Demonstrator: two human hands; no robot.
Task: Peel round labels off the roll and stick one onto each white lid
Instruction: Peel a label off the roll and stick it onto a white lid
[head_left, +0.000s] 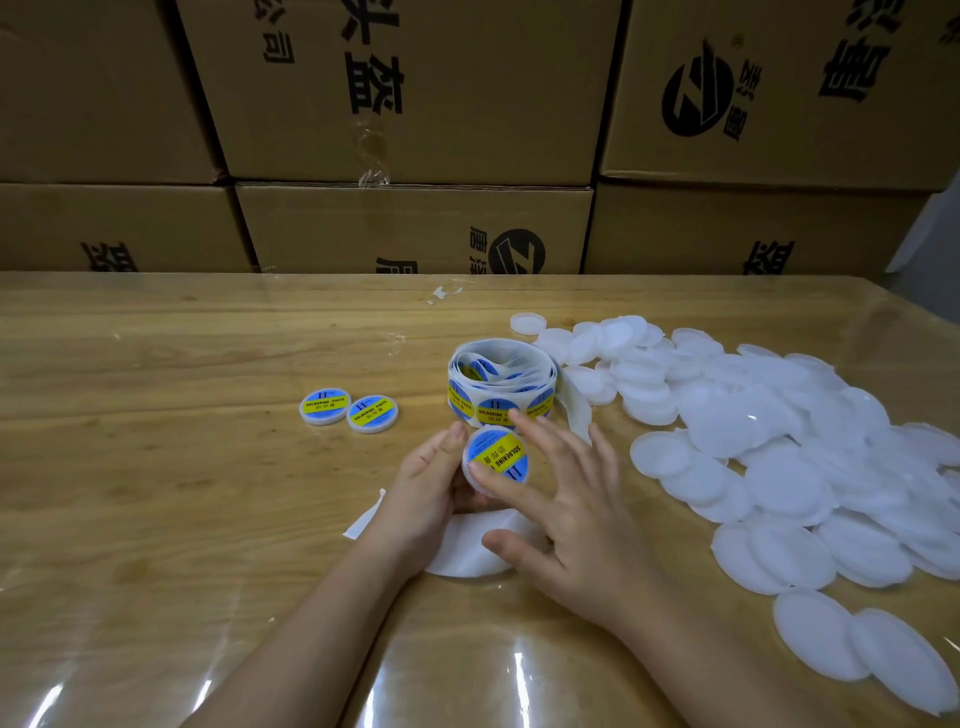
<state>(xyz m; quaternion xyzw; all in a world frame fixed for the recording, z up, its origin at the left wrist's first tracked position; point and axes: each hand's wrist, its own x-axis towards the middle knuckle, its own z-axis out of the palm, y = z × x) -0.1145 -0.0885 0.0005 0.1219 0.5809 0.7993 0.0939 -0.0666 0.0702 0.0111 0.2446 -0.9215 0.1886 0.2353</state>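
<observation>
Before cardboard boxes (415, 104), over the glossy tabletop (156, 467), a labelled lid (496, 454) is being gripped by the left hand (426, 493), touched by the outspread right hand (571, 514).

Packing or storeroom workspace. Stacked printed cardboard cartons (410, 93) form the back wall behind a wooden table (156, 467) under clear film. Bulk heap of white lids (779, 441) beside label roll (498, 384).

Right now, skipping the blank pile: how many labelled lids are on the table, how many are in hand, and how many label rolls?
Labelled lids on the table: 2
Held labelled lid, in the left hand: 1
Label roll: 1
Total: 4
</observation>
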